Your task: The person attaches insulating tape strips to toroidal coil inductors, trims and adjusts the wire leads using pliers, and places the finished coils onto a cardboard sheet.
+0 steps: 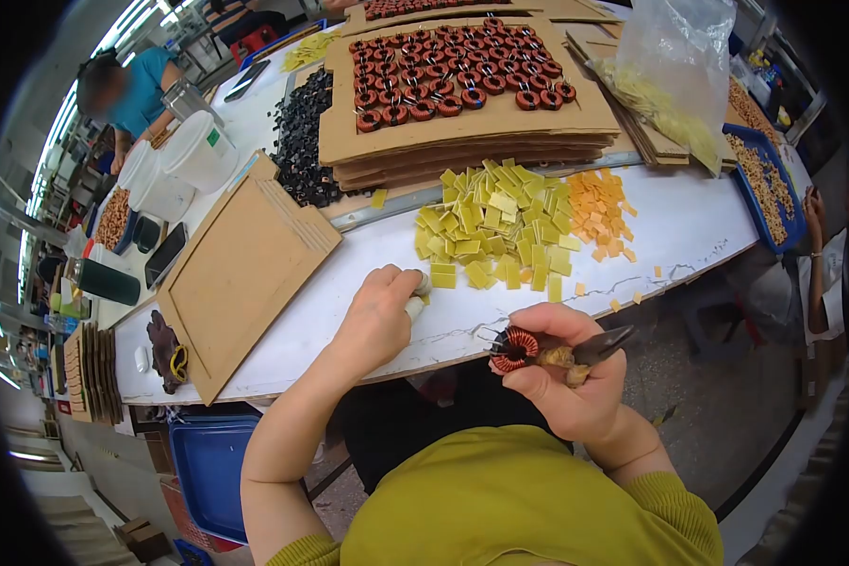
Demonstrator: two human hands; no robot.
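In my right hand [580,382] is a toroidal coil [514,350] wound in copper-red wire, with thin wire leads sticking out to the left. The same hand also holds a tool with a dark pointed end [606,345] and a brownish wrapped part; its exact kind is unclear. My left hand [377,316] is closed at the front left of a pile of yellow rectangular pieces [500,222]. Pale coverings show on its fingertips, and what they pinch, if anything, is hidden. Small orange pieces [599,212] lie right of the yellow pile.
Stacked cardboard trays [472,151] carry rows of similar coils [443,71]. Black parts [307,132] are heaped left of them. A cardboard tray [245,269] leans over the left edge. A plastic bag [674,75] and blue tray [792,231] lie right. A co-worker [146,90] sits far left.
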